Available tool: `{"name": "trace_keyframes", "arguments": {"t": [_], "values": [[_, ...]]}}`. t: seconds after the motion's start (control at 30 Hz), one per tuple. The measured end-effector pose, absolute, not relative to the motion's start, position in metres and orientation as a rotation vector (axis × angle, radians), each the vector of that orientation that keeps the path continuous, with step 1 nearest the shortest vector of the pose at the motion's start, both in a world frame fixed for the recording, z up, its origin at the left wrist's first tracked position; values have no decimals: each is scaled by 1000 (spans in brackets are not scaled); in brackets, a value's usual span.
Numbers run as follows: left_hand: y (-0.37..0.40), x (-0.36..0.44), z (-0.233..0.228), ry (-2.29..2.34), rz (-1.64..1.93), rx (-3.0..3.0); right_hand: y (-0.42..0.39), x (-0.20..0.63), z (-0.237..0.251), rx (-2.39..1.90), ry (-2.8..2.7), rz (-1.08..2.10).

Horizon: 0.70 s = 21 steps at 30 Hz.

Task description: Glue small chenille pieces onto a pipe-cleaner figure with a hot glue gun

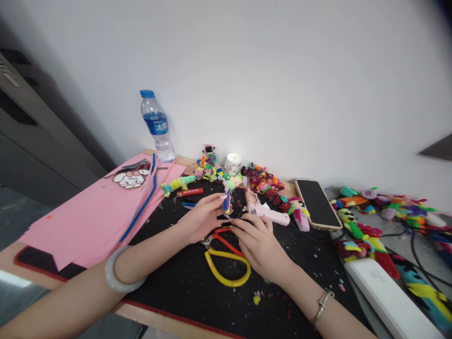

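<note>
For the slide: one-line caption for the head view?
Left hand pinches a small pipe-cleaner figure over a black mat; right hand rests beside yellow-handled scissors.

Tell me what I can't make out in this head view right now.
- Small multicoloured piece: pinched by left hand, too small to identify.
- Scissors: blades hidden under both hands; right hand covers the pivot.
- White box: cut off by the bottom edge.
- Bottle label: too small to read.

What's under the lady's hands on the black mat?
Yellow-handled scissors lie on the black mat, partly under the right hand and left hand. Their blades are covered, so they cannot be seen.
</note>
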<state>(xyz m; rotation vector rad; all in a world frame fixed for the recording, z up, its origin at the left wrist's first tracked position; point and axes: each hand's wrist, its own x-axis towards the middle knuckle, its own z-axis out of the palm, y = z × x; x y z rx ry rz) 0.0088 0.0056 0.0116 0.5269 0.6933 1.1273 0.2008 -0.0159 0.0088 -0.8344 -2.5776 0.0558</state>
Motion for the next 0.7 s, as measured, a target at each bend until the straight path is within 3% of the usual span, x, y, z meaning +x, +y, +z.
{"name": "trace_keyframes", "arguments": {"t": [0.27, 0.7], "values": [[5, 9, 9, 766, 1161, 661, -9, 207, 0, -853, -2116, 159], [2, 14, 3, 927, 1098, 1154, -5, 213, 0, -1027, -2005, 146]]}}
